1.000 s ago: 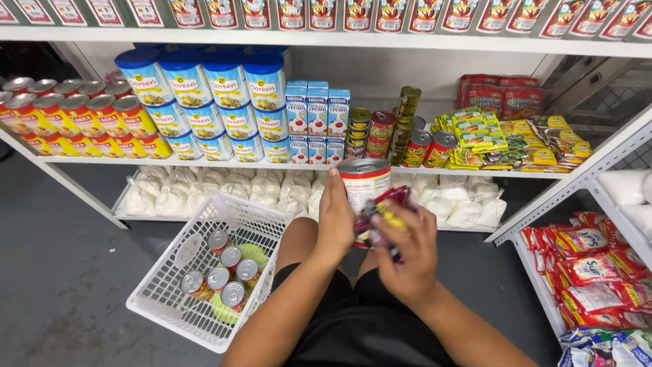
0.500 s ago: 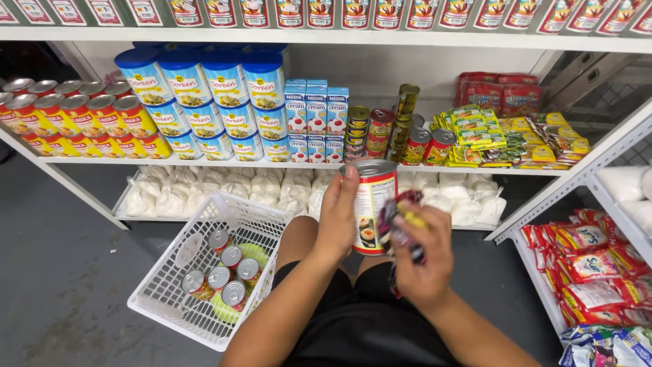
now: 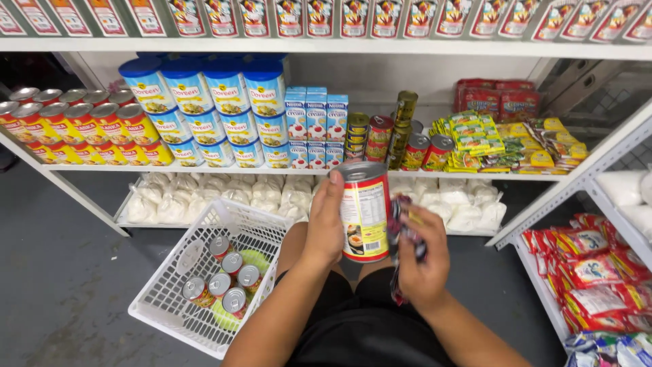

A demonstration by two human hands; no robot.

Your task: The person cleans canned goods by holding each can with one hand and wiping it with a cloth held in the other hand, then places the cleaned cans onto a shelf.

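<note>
My left hand grips a tall red and yellow labelled can, held upright in front of the shelves. My right hand is closed around a bunched dark red cloth, pressed against the can's right side. Both hands hover above my knees, which are covered by black shorts. To the left on the floor stands a white plastic basket holding several small silver-topped cans and a green item underneath them.
Shelves ahead carry blue-lidded tubs, red and yellow cans, small cartons, stacked tins and yellow-green packets. White bags fill the bottom shelf. A side rack at right holds red sachets. The floor is grey concrete.
The can has turned in my left hand from top-facing to upright with its side label showing. My right hand has moved the cloth along the can's right side.
</note>
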